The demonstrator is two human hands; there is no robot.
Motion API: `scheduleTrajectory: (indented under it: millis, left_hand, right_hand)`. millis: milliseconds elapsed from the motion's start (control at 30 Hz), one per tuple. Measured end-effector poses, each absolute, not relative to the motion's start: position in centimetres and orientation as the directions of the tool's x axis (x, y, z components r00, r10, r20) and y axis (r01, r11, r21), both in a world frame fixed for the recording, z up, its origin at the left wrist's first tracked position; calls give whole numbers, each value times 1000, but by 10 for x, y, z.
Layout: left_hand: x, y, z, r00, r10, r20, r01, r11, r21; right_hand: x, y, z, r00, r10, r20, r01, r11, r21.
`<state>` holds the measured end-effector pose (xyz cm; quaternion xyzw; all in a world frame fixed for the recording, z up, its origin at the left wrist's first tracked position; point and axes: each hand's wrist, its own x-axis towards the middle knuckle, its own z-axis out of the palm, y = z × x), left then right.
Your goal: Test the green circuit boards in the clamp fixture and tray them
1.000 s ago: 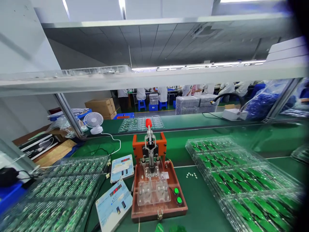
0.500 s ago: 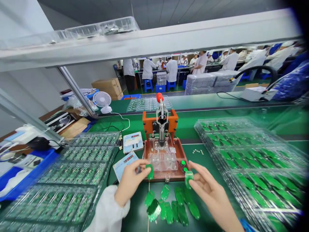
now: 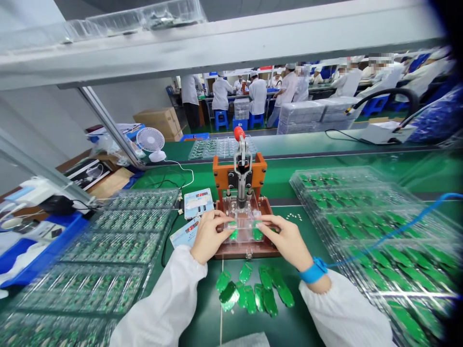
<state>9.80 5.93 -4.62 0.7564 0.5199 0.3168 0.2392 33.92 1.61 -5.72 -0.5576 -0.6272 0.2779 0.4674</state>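
A toggle-clamp test fixture (image 3: 241,180) with a red knob and orange frame stands in front of me. On its clear plastic nest lie two green circuit boards. My left hand (image 3: 213,233) has its fingers closed on the left circuit board (image 3: 233,234). My right hand (image 3: 287,238), with a blue wrist strap (image 3: 314,271), pinches the right circuit board (image 3: 257,233). Both boards touch the nest, partly covered by my fingers. Nearer to me, several loose green boards (image 3: 269,301) lie in a cluster on the mat.
Clear trays of boards stand at the left (image 3: 104,248) and right (image 3: 376,231). Two meter boxes (image 3: 198,202) sit left of the fixture. A small fan (image 3: 151,140) stands behind. A blue cord (image 3: 394,231) crosses over the right tray. People in white work in the background.
Both hands have moved inward and away from me, bringing the two circuit boards from in front of the fixture onto its clear nest. The view has tilted slightly downward.
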Motion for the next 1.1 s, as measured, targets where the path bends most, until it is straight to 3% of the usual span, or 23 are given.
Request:
scheduleTrajectory:
  millis: [533, 1100]
  left_hand:
    - [96, 55, -52, 330, 873, 358, 721, -478, 501]
    - [101, 48, -68, 237, 898, 370, 635, -432, 640]
  right_hand:
    - [338, 47, -67, -118, 954, 277, 676, 282, -681]
    - [339, 59, -68, -141, 957, 254, 669, 281, -688]
